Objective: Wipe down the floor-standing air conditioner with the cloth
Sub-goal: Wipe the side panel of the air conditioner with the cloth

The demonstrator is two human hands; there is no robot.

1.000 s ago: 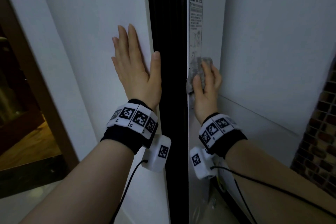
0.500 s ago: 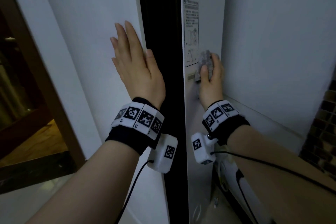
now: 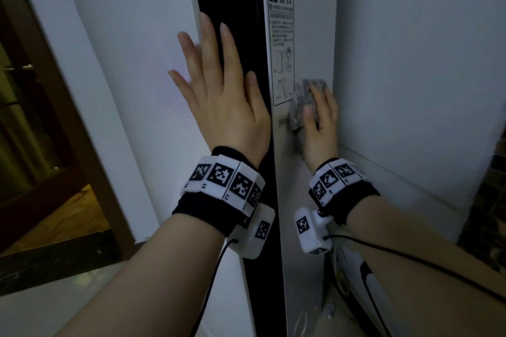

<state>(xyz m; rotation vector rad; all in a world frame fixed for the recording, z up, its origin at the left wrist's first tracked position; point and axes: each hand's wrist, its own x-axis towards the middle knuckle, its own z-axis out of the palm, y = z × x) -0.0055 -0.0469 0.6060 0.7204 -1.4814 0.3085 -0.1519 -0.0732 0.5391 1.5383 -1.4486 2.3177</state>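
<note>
— Head view: where were we on the tall white floor-standing air conditioner (image 3: 153, 68)?
— Our left hand (image 3: 219, 96) lay flat, fingers spread, at its black corner strip (image 3: 262, 57); our right hand (image 3: 320, 123) pressed the crumpled grey cloth (image 3: 304, 101) beside the warning label (image 3: 282, 44), the white wall (image 3: 416, 63) close alongside.

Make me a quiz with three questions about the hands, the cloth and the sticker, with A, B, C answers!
1. Where is the cloth?
A. on the floor
B. under the right hand, on the air conditioner's side
C. in the left hand

2. What colour is the cloth?
A. grey
B. red
C. yellow

3. How is the left hand?
A. in a fist
B. holding a bottle
C. open and flat on the front panel

Answers: 1 B, the right hand presses it beside the warning label. 2 A, it looks speckled grey. 3 C, the fingers are spread.
</note>
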